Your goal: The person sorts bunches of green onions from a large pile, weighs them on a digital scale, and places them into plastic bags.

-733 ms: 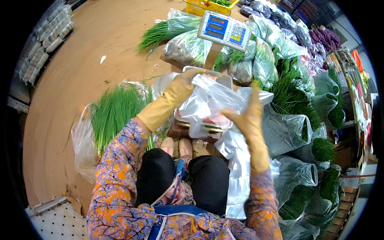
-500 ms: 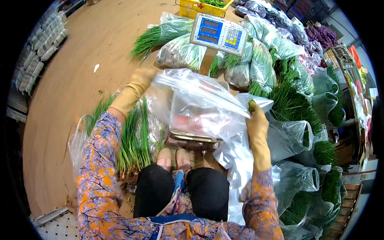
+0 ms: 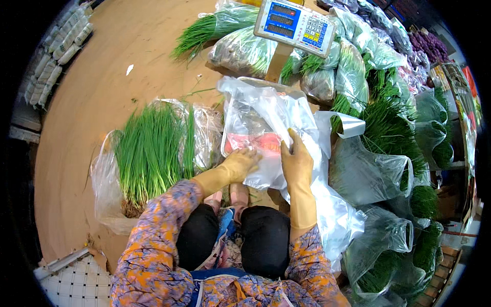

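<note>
A clear plastic bag [image 3: 255, 117] with a red printed patch lies spread over the pan [image 3: 298, 92] of a weighing scale. My left hand [image 3: 239, 165], in a yellow glove, rests on the bag's near left edge with its fingers stretched out. My right hand [image 3: 297, 161], gloved alike, touches the bag's right side with thumb and forefinger apart. The scale's display and keypad [image 3: 295, 26] stand on a post behind the pan. To the left, a bunch of green onions [image 3: 153, 153] lies on plastic, roots toward me.
More plastic sheeting [image 3: 332, 220] hangs beside my right arm. Bagged greens [image 3: 371, 174] line the right side, and filled bags [image 3: 245, 51] lie behind the scale. White bundles [image 3: 64, 38] are stacked at the far left. Purple produce [image 3: 428, 47] sits at the far right.
Both hands have come down and closer together, and the bag held stretched between them now lies on the scale pan. My left arm has moved off the green onions, uncovering them.
</note>
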